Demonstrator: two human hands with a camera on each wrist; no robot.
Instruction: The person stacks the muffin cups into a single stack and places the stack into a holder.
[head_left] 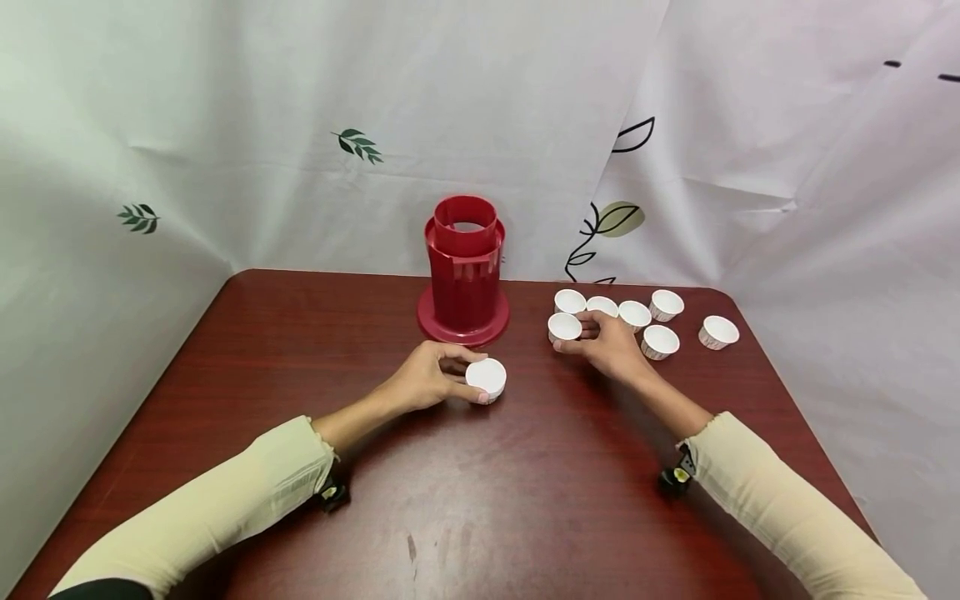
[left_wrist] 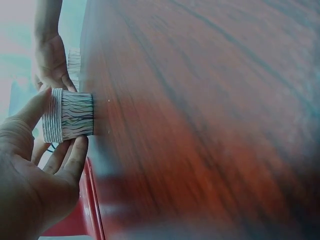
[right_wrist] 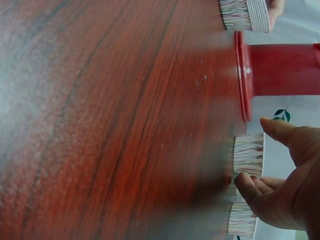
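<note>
Near the table's middle my left hand (head_left: 431,377) grips white paper cups (head_left: 486,379) between thumb and fingers. Several layered rims on these paper cups (left_wrist: 72,115) show in the left wrist view, so they appear nested. My right hand (head_left: 609,346) spreads around another white paper cup (head_left: 564,327) on the table's right side. In the right wrist view, the thumb (right_wrist: 275,129) lies to one side of that paper cup (right_wrist: 248,155), with a small gap, and the fingers (right_wrist: 246,186) lie on the other side. Whether those fingers touch it is unclear.
Several more paper cups (head_left: 660,342) stand around and beyond my right hand. A red cylindrical holder (head_left: 465,292) with a wide round base stands at the back middle of the brown table (head_left: 487,517). White curtains (head_left: 480,100) enclose the back and sides.
</note>
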